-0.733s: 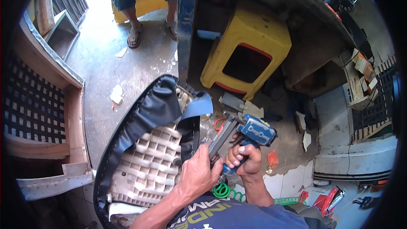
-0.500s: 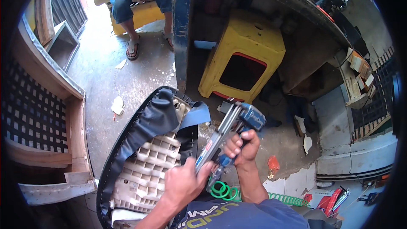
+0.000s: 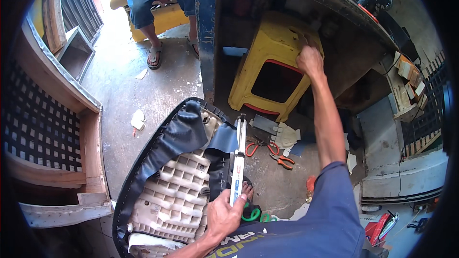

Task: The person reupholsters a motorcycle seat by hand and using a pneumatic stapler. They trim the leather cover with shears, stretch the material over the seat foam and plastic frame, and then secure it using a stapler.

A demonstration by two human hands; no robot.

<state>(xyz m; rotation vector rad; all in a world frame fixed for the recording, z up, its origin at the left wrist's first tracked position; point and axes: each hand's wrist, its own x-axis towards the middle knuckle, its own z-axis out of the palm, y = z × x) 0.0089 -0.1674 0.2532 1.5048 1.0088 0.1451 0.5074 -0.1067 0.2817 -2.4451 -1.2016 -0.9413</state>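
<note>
My left hand [image 3: 225, 215] is closed around the lower end of a pneumatic staple gun [image 3: 238, 162], whose long silver magazine points away from me; its blue body is hardly visible now. Beside it on the left lies an upturned seat [image 3: 165, 196]: a pale ribbed plastic base with black textured cover [image 3: 179, 129] folded over its edge and a blue-grey flap at the far right. Far out, my right hand [image 3: 311, 60] touches the top of a yellow plastic stool [image 3: 267, 45] under the table. Its fingers are bunched; anything between them is too small to make out.
Orange-handled pliers [image 3: 281, 160] and red-handled scissors [image 3: 260, 149] lie on the floor near pale scraps [image 3: 287, 136]. A green coiled hose [image 3: 252, 213] runs by my lap. A blue post [image 3: 204, 38] supports the table. Another person [image 3: 158, 0] sits at the far left.
My right hand has let go of the staple gun's handle and reached forward to the stool. The gun has turned more upright in my left hand. The floor tools have come into view.
</note>
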